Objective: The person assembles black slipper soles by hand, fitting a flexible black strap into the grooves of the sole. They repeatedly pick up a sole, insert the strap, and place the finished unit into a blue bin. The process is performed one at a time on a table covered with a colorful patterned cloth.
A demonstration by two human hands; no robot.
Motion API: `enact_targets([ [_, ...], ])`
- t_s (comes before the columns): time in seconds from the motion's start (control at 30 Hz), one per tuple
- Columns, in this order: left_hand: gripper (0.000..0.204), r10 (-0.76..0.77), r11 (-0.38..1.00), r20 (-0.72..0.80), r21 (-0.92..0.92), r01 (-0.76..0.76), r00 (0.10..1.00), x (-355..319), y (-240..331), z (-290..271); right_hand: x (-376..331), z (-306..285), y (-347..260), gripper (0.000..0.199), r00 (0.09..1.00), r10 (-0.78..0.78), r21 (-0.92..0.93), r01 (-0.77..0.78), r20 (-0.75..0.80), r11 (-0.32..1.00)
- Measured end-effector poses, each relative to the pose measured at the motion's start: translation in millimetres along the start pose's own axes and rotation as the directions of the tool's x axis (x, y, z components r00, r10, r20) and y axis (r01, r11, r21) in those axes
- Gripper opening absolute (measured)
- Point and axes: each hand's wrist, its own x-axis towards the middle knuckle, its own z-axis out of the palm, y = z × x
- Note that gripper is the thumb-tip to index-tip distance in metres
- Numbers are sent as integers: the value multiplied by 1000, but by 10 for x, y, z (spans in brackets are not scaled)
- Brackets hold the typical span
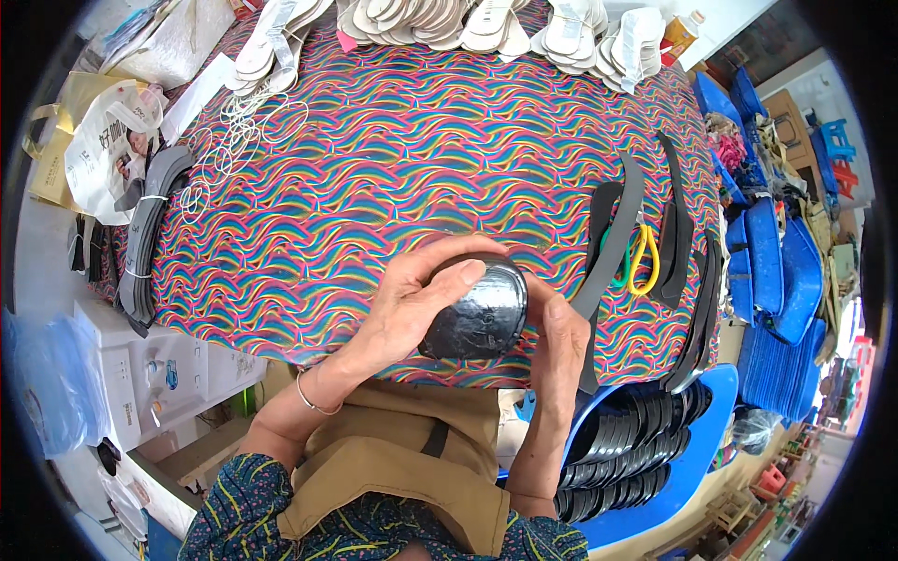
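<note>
Between my two hands is a glossy black piece [482,313], rounded like the heel part of a shoe, held just above the near side of the patterned cloth. My left hand [407,294] wraps round its left side, thumb on the upper face and fingers along the far edge. The right hand [558,337] closes on its right edge, the thumb bent and some fingertips hidden behind the piece. Right of my hands lies a long grey-black strip [613,243], beside scissors [643,262] with yellow and green handles.
More black strips [675,243] lie at the right. A blue basin [706,421] below holds several rows of black curved pieces [627,439]. A tied strip bundle [145,243] and tangled string [234,136] are at the left. Pale insole stacks [402,21] line the far edge.
</note>
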Motion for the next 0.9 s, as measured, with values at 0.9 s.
enact_targets([
  [0.9, 29, -99, 992, -35, -81, 95, 995, 44, 4, 26, -35, 188, 140, 46, 998, -32, -33, 30, -48, 999],
])
